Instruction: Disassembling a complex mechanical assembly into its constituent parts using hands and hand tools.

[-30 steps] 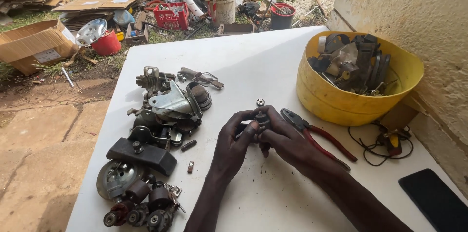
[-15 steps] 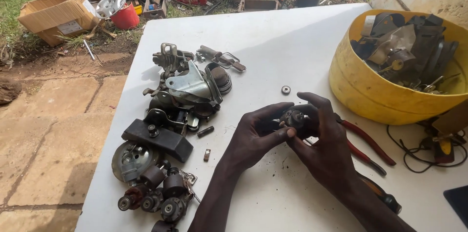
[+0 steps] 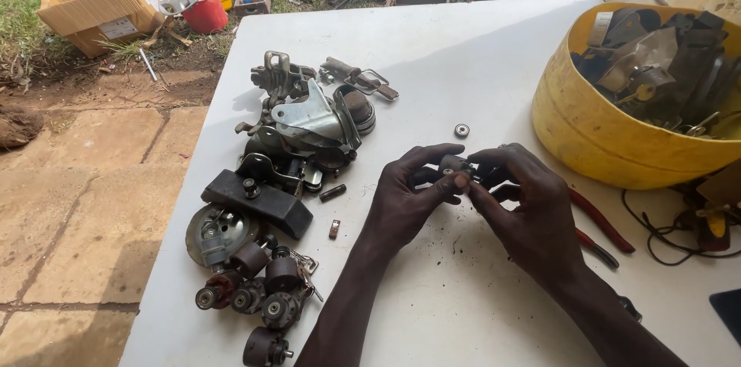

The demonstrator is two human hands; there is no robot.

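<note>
Both of my hands meet over the middle of the white table [image 3: 463,50]. My left hand [image 3: 409,197] and my right hand [image 3: 532,213] together grip a small dark metal part [image 3: 457,168], pinched between fingers and thumbs; most of it is hidden by the fingers. A small round bearing [image 3: 461,130] lies on the table just beyond my fingertips. Red-handled pliers [image 3: 602,220] lie under and right of my right hand.
A heap of dark metal parts, brackets and small rollers [image 3: 285,182] covers the table's left side. A yellow tub [image 3: 617,128] full of metal scrap stands at the right. Cables [image 3: 695,236] lie beside it. Boxes, a red crate and buckets litter the ground beyond.
The view has shifted closer and lower over the table. My hands stay together on the small part, turning it slightly; the bearing still lies just beyond them.
</note>
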